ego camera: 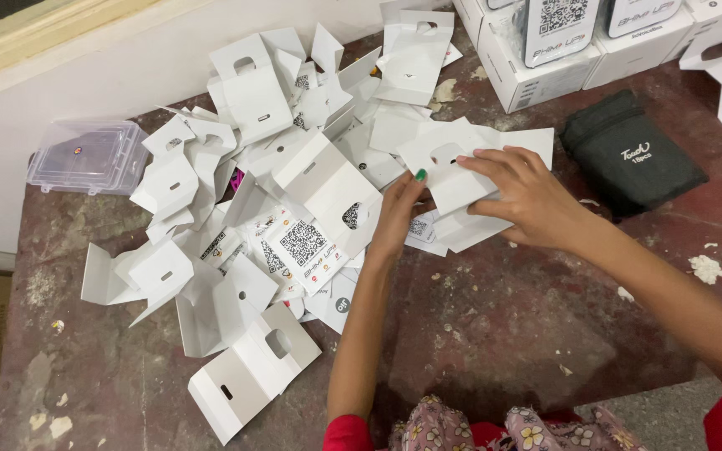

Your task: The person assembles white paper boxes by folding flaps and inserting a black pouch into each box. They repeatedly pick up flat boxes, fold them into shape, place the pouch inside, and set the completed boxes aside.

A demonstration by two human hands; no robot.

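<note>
A big heap of flat white cardboard inserts (252, 209) with cut-out slots covers the worn brown table (495, 326). Some of them carry printed square codes. Both of my hands meet at the heap's right edge. My right hand (521, 194) grips a folded white cardboard piece (449, 179) from above. My left hand (399, 213), with a green-painted nail, presses fingertips against the same piece from the left. More white cards lie under that piece.
A clear plastic box (87, 156) sits at the table's left edge by the wall. A black zip pouch (628, 154) lies to the right. White product boxes (545, 58) stand at the back right. One insert (248, 372) lies near the front edge.
</note>
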